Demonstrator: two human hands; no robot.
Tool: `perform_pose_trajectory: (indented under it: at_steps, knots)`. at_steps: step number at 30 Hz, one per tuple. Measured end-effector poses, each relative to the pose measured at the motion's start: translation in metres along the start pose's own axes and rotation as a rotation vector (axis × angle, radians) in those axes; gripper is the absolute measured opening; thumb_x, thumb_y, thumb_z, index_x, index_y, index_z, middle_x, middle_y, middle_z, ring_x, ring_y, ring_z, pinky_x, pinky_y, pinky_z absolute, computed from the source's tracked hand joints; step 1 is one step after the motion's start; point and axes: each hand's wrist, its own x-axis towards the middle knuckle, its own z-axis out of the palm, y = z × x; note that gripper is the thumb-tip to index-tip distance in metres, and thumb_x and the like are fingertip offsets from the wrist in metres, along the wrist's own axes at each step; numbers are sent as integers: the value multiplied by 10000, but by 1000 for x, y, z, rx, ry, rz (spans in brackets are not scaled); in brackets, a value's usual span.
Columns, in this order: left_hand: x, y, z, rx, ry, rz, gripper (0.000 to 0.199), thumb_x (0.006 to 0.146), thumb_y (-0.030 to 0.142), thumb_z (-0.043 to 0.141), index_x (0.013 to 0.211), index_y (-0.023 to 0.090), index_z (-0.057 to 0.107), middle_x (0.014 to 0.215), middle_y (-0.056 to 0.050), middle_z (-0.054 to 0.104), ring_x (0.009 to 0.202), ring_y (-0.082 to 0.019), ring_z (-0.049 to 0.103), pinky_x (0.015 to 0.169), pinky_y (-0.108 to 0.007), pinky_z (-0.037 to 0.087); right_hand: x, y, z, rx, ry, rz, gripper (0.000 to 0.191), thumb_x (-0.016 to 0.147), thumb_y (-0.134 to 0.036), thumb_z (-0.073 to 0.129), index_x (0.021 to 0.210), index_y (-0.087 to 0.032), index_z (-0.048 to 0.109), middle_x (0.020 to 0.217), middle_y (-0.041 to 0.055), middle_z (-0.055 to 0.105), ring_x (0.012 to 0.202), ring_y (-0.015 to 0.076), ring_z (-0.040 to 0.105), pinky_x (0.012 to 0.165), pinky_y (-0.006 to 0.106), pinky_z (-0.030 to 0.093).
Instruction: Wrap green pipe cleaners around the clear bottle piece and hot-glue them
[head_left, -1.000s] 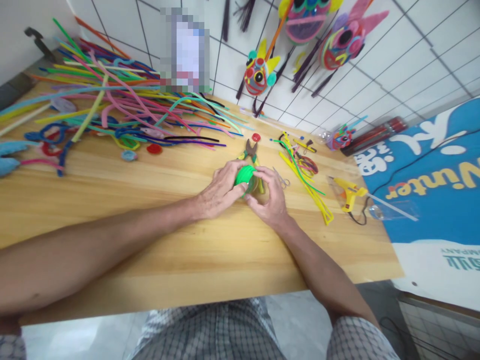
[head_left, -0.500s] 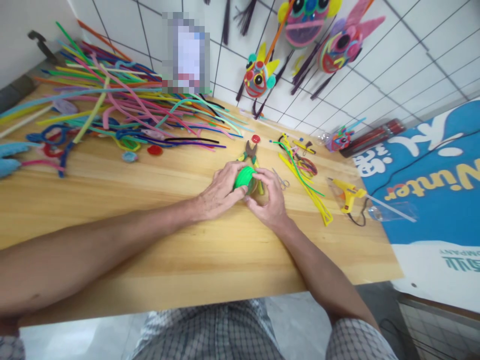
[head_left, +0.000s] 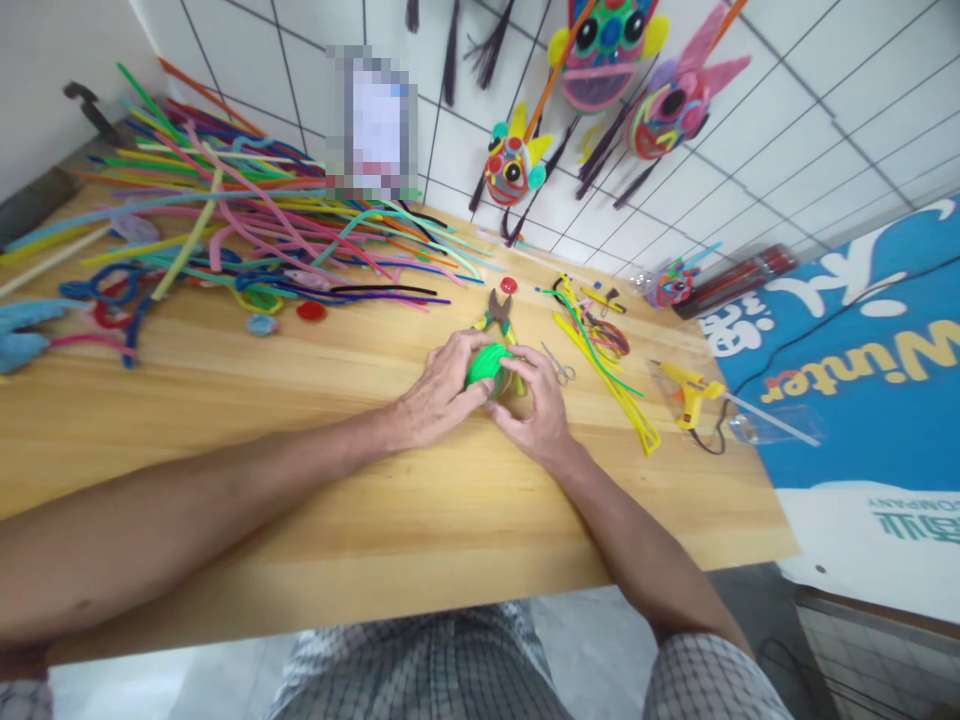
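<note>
A small round piece (head_left: 486, 369) wound with bright green pipe cleaner is between my hands, over the middle of the wooden table. My left hand (head_left: 444, 393) wraps its left side, thumb along the near edge. From the right, my right hand (head_left: 536, 402) grips it with curved fingers and thumb; the piece's underside is hidden. Just beyond lie pliers (head_left: 498, 312), jaws pointing away, their yellow-green handles partly covered by my hands. Small scissors (head_left: 559, 364) rest to the right of my right hand. A red disc (head_left: 509, 286) sits past the pliers' jaws.
A heap of coloured pipe cleaners (head_left: 285, 215) spreads over the back left. Yellow pipe cleaners (head_left: 611, 385) lie to the right, then a yellow glue gun (head_left: 691, 392) with a cord. Decorated masks (head_left: 600, 60) hang against the tiled wall. A dark red cylinder (head_left: 739, 280) lies at the back right.
The whole view has shifted slightly, with the wall and table things sitting a little lower. Both hands stay on the green piece, with only slight finger movement.
</note>
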Motion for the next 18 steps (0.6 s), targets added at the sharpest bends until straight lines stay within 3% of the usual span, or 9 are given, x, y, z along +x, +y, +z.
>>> perform_pose_trajectory:
  at_steps: [6,18]
  knots:
    - [-1,-2,0,-10,-9,6,541,1034,384,492,1520,174,382,1518,-191,477,1496,-322,416,1250,-550,346,-2,2,1,20,-17,60,674,882,-242,763,1488,-263,468,1414,156,641,1340,335,624,1106,615,553]
    - [-3,3,-5,0,-18,0,492,1053,382,502,1492,186,402,1516,-198,486,1516,-314,400,1261,-561,354,-5,1,2,41,-11,64,742,930,-243,739,1603,-324,438,1477,148,589,1351,323,616,1102,560,589]
